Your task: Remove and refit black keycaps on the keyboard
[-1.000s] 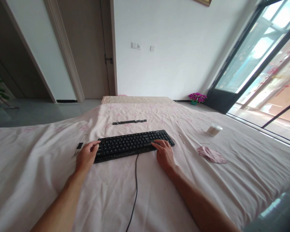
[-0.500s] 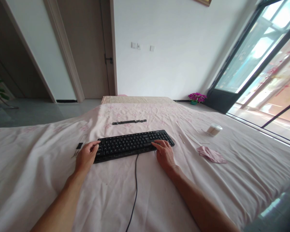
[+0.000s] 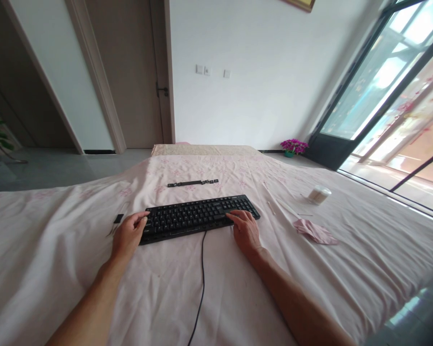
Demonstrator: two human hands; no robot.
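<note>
A black computer keyboard lies slightly slanted on the pink cloth. Its front row shows bare spots where keycaps are off. My left hand grips the keyboard's left end, thumb and fingers closed at its edge. Over the right part rests my right hand, fingers stretched out on the keys and the frame, holding nothing that I can see. Behind the keyboard is a row of loose keycaps, with a long space bar among them. A black cable runs from the keyboard's front edge towards me.
Left of the keyboard lies a small black-headed tool. To the right are a crumpled pink cloth, a clear tub of cotton swabs and a few loose swabs. The wrinkled tablecloth covers the table.
Both hands stay in the same places on the keyboard. The view has shifted very slightly; nothing else has visibly moved.
</note>
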